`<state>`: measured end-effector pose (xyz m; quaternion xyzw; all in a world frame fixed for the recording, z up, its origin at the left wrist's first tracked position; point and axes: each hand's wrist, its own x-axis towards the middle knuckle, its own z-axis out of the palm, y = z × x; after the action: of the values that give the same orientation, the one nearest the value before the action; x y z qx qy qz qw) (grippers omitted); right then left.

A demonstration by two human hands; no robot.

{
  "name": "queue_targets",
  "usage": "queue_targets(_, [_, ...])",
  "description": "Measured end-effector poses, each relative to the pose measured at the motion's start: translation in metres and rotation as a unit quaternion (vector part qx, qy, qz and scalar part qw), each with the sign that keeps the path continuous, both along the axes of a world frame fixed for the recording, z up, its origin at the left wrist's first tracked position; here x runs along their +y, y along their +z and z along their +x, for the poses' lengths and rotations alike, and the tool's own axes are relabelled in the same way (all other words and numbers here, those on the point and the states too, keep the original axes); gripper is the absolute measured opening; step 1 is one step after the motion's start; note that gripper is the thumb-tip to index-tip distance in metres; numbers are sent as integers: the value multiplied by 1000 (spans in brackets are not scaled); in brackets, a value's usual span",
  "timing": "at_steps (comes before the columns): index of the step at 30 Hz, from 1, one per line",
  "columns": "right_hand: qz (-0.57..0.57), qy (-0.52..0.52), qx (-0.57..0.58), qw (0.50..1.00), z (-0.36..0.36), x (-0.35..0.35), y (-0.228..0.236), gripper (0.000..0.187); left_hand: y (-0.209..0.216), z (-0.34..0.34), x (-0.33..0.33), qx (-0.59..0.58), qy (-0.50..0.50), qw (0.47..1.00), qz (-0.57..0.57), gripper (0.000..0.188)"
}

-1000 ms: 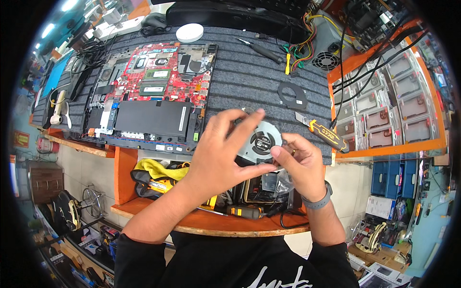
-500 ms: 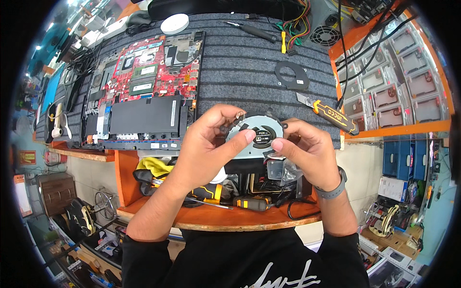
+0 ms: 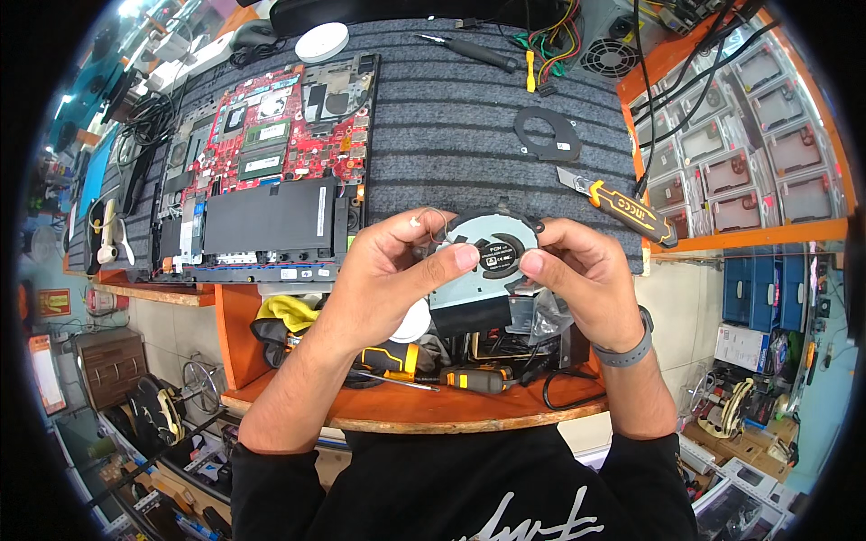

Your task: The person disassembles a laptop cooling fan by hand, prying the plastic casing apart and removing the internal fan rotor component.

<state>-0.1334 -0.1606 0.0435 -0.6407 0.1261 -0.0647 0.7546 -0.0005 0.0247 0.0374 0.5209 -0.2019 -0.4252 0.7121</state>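
Note:
Between my two hands a laptop cooling fan [image 3: 469,284] is held up in front of the bench edge. It has a pale metal face, a round dark hub label and a black strip along its lower side. My left hand [image 3: 388,266] grips its left side, thumb on the face, with a thin cable near the fingertips. My right hand [image 3: 586,275] pinches the right rim, its thumb beside the hub. An opened laptop base [image 3: 271,216] lies to the left, with its red circuit board and black battery showing. Beyond my right hand, a black ring-shaped cover plate [image 3: 548,135] rests on the mat.
On the ribbed grey mat [image 3: 433,117] lie a yellow-black utility knife [image 3: 622,209], a dark pen-shaped tool [image 3: 469,52] and a white round lid [image 3: 322,42]. A shelf [image 3: 352,413] below the bench holds tools. Clear boxes [image 3: 722,171] stand in an orange frame at right.
The fan has tilted and come slightly lower in my hands, so its face and black strip show more fully. Both hands keep their hold.

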Motion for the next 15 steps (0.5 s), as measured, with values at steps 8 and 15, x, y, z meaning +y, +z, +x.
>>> queue_targets(8, [-18,-13,-24,999,-3,7,3,14,1,0,1,-21,-8,1000,11,20])
queue_targets(15, [-17,-66,0,998,2,15,4,15,-3,-5,-5,-61,50,997,-9,23])
